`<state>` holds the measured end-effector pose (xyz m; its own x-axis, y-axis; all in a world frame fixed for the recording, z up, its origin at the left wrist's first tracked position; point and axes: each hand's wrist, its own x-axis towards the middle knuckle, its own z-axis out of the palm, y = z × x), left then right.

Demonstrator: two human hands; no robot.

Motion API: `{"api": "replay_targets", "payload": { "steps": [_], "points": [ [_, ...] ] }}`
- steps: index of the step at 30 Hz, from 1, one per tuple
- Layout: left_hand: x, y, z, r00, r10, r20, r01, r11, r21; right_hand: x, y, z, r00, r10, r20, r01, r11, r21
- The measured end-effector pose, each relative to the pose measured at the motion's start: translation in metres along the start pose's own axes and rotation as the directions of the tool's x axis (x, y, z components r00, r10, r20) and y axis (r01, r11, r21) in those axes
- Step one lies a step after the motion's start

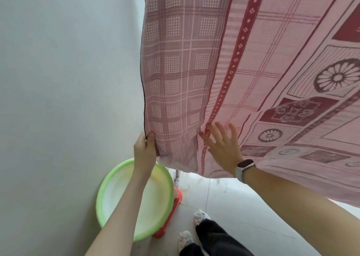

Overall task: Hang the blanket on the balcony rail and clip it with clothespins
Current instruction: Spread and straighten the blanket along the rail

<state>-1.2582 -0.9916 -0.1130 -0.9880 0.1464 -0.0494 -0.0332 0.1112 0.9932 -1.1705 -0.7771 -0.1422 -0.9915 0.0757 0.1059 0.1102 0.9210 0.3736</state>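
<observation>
There is just one camera, and it sits on my head. It looks forward and down, very wide, so things bend at the edges. My arms reach out from the bottom. The blanket [243,70] hangs close in front, and the floor [224,197] is far below.

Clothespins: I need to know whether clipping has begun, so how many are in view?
0. None shows on the pink patterned blanket, in the left hand pinching its edge, in the open right hand, or in the green plastic basin. Some may be hidden behind the cloth.
</observation>
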Motion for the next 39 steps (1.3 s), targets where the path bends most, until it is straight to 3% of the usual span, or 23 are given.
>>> {"api": "replay_targets", "payload": {
  "steps": [4,6,9,12,16,20,25,29,35,39],
  "points": [
    [-0.008,0.002,-0.008,0.992,-0.016,0.128,0.017,1.000,-0.007,0.001,0.003,-0.002,0.975,0.013,-0.220,0.009,0.995,0.096],
    [-0.002,-0.001,-0.013,0.996,0.031,0.084,-0.038,0.996,0.084,-0.005,0.008,-0.001,0.957,0.011,-0.289,0.035,0.988,0.154],
    [0.018,-0.002,-0.014,0.992,0.118,-0.047,-0.098,0.946,0.309,-0.018,0.016,0.000,0.954,-0.006,-0.298,0.064,0.981,0.185],
    [0.040,0.009,-0.002,0.994,0.102,0.034,-0.106,0.885,0.453,-0.024,0.024,-0.006,0.961,-0.012,-0.277,0.063,0.982,0.178],
    [0.060,0.035,0.010,0.989,0.064,0.135,-0.097,0.964,0.249,-0.007,0.037,-0.029,0.933,0.007,-0.359,0.074,0.974,0.212],
    [0.079,0.090,0.019,0.978,0.187,0.089,-0.193,0.980,0.055,0.024,0.048,-0.065,0.899,0.000,-0.439,0.106,0.971,0.215],
    [0.100,0.167,0.029,0.935,0.355,-0.003,-0.353,0.929,-0.112,0.059,0.068,-0.114,0.862,-0.002,-0.507,0.103,0.980,0.171],
    [0.112,0.229,0.028,0.889,0.451,-0.077,-0.457,0.867,-0.198,0.088,0.086,-0.164,0.737,-0.008,-0.676,0.124,0.985,0.123],
    [0.126,0.295,0.027,0.905,0.425,-0.004,-0.395,0.836,-0.381,0.120,0.112,-0.237,0.538,-0.029,-0.843,0.138,0.989,0.054],
    [0.129,0.314,0.027,0.881,0.467,-0.076,-0.461,0.810,-0.361,0.123,0.121,-0.249,0.531,0.008,-0.847,0.101,0.992,0.072]
  ]
}}
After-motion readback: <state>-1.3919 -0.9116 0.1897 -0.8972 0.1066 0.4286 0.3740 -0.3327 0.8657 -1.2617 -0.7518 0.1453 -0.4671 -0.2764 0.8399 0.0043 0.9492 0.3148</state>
